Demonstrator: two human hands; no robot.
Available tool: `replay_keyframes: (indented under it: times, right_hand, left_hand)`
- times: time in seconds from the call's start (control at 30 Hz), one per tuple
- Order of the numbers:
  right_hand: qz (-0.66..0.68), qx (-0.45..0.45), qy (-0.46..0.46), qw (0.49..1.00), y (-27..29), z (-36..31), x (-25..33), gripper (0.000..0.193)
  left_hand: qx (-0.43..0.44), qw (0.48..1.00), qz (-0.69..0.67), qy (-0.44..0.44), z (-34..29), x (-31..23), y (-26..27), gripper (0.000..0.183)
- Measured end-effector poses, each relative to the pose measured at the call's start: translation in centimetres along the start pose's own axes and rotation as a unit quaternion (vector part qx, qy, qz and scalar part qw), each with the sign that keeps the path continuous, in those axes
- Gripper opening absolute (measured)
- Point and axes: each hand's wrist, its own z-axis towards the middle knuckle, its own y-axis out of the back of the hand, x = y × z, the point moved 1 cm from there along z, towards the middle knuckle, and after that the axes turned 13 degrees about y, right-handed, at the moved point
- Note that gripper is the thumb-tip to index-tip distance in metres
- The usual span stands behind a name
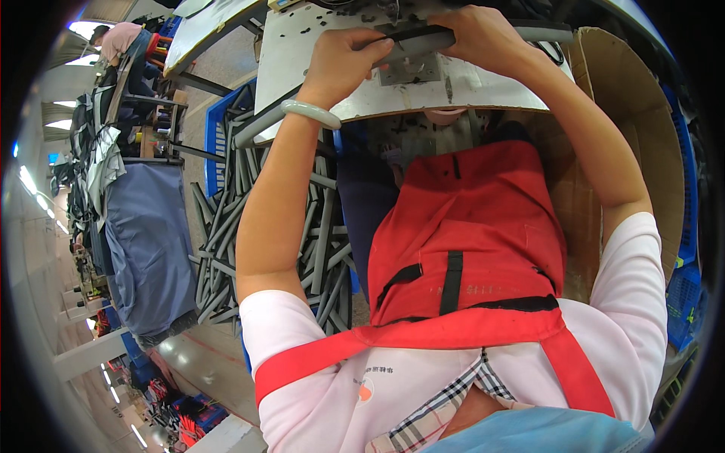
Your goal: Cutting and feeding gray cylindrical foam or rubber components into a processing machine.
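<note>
A long grey foam tube [423,47] with a black strip along it lies across the white work table, under the needle area of a sewing machine [394,10]. My left hand [343,62] pinches the tube and its black strip between thumb and fingers, left of the needle. On the other side, my right hand [477,36] is closed over the tube, its fingers partly hidden. One grey end sticks out past my left wrist over the table's left edge, and grey tube also shows right of my right hand. A metal plate [410,72] is set into the table below the tube.
A blue crate [217,136] heaped with grey tubes [321,226] stands left of the table. At the right is a large cardboard box [627,98]. Black scraps [321,23] dot the white table [302,72]. Another person [124,41] is far left, near a blue-grey cloth cover [151,241].
</note>
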Motion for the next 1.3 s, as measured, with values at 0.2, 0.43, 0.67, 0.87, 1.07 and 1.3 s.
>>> replay_keyframes:
  times: [0.2, 0.43, 0.67, 0.87, 1.07, 1.3]
  right_hand:
    - [0.003, 0.04, -0.046, 0.998, 0.9, 0.6, -0.3, 0.033]
    - [-0.02, 0.013, -0.049, 0.999, 0.5, 2.0, -1.6, 0.028]
    - [-0.014, -0.019, -0.009, 1.0, 0.3, 1.6, -2.3, 0.035]
    - [-0.027, 0.004, -0.033, 0.999, 1.0, 1.2, -1.8, 0.037]
    - [0.05, -0.08, 0.046, 0.994, 1.1, -0.1, -2.2, 0.034]
    - [0.086, -0.129, -0.076, 0.985, 1.5, -2.3, -0.4, 0.038]
  left_hand:
    - [0.005, 0.999, -0.032, 0.007, 0.6, -0.3, 0.2, 0.029]
    - [-0.02, 1.0, -0.01, 0.001, 2.7, -0.2, 0.2, 0.026]
    - [-0.02, 1.0, -0.019, -0.002, 2.8, 0.2, 0.4, 0.026]
    - [-0.001, 1.0, -0.018, -0.015, 1.7, -0.4, 0.4, 0.028]
    - [-0.01, 1.0, -0.021, -0.008, 1.4, -0.3, 0.4, 0.028]
    - [-0.099, 0.994, -0.01, -0.043, 0.6, 1.5, 3.9, 0.03]
